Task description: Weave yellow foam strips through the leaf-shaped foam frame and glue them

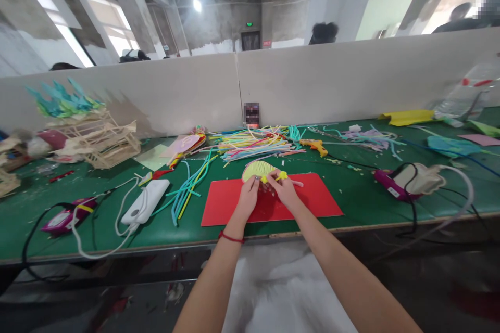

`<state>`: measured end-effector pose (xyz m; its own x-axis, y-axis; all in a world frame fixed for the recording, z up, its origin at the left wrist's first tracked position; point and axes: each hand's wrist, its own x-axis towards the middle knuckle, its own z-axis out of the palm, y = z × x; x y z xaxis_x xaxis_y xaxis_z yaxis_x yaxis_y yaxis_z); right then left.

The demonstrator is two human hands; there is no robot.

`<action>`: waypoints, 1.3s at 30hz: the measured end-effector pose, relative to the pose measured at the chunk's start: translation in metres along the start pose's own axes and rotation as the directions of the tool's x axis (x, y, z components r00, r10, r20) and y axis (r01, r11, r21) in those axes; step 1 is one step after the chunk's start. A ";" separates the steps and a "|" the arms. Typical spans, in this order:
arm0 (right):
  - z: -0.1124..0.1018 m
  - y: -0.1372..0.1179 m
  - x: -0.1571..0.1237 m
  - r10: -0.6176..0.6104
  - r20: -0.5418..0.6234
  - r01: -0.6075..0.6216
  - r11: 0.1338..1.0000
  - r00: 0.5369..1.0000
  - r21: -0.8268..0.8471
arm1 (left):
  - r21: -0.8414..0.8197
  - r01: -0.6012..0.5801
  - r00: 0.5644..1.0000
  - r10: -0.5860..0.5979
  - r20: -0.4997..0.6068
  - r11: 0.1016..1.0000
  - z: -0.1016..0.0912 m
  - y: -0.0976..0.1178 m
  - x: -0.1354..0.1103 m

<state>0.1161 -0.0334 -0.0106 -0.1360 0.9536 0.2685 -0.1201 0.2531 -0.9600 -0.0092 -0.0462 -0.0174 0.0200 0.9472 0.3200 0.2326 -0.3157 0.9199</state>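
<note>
My left hand and my right hand are close together over a red board. Both have their fingers pinched on a small bright yellow piece, which looks like a twisted or curled strip. Just behind the fingers lies a pale yellow-green oval piece with ridged rows on it, partly hidden by my hands. A thin pinkish strip sticks out to the right of my right hand. The fingertips cover the exact shape of what they hold.
Behind the board is a heap of coloured strips, with an orange glue gun to its right. A white power bank with cables and more strips lie left. Stick models stand far left; a purple device lies right.
</note>
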 end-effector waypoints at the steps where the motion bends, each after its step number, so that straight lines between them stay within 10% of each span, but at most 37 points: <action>1: 0.000 0.000 0.000 -0.003 -0.004 0.003 1.000 1.000 0.001 | 0.007 0.000 1.000 0.000 0.019 1.000 0.000 0.001 0.000; 22: -0.007 0.010 0.004 0.057 -0.018 -0.055 0.995 0.998 0.086 | -0.006 0.038 0.985 -0.037 0.168 0.999 0.002 0.008 -0.001; 39: -0.006 0.011 0.005 0.125 -0.025 -0.122 0.988 0.992 0.094 | -0.083 0.073 0.995 -0.078 -0.064 0.994 0.001 -0.001 0.002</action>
<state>0.1197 -0.0245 -0.0202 -0.1255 0.9815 0.1444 -0.1946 0.1184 -0.9737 -0.0079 -0.0440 -0.0175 -0.0608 0.9635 0.2607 0.1521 -0.2492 0.9564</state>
